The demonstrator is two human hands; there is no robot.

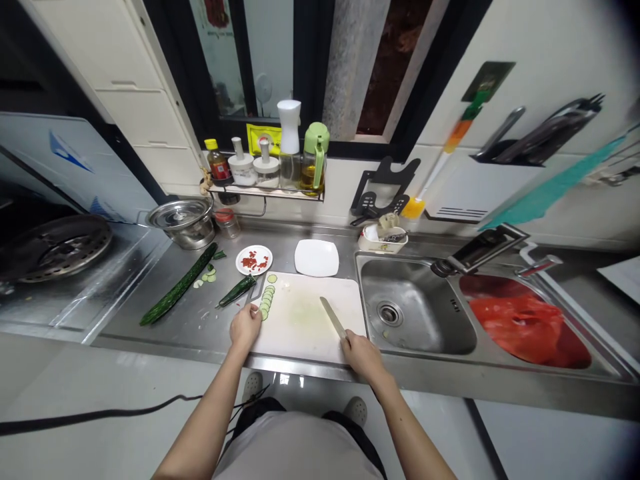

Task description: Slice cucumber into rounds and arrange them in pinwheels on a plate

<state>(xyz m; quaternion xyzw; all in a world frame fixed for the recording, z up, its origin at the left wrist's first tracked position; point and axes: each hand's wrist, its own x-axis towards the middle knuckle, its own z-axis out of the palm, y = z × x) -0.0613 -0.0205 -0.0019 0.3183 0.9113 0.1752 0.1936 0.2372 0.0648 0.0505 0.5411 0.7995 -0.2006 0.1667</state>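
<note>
My right hand (pixel 363 357) grips a kitchen knife (pixel 333 317), its blade pointing up and left over the right half of a white cutting board (pixel 305 337). At the board's left edge, my left hand (pixel 245 328) has its fingers curled in beside the lower end of an overlapping row of cucumber slices (pixel 267 302). What those fingers hold, if anything, I cannot make out. One separate slice (pixel 272 278) lies above the row. Left of the board is a cut piece of cucumber (pixel 237 291). A long whole cucumber (pixel 179 287) lies farther left, near small cucumber scraps (pixel 209 274).
Behind the board stand a small plate of chopped red bits (pixel 254 260) and a white plate (pixel 317 257). A lidded steel pot (pixel 184 223) is at the back left. To the right are the sink (pixel 420 303) and faucet (pixel 480 250). Bottles line a shelf (pixel 270 193).
</note>
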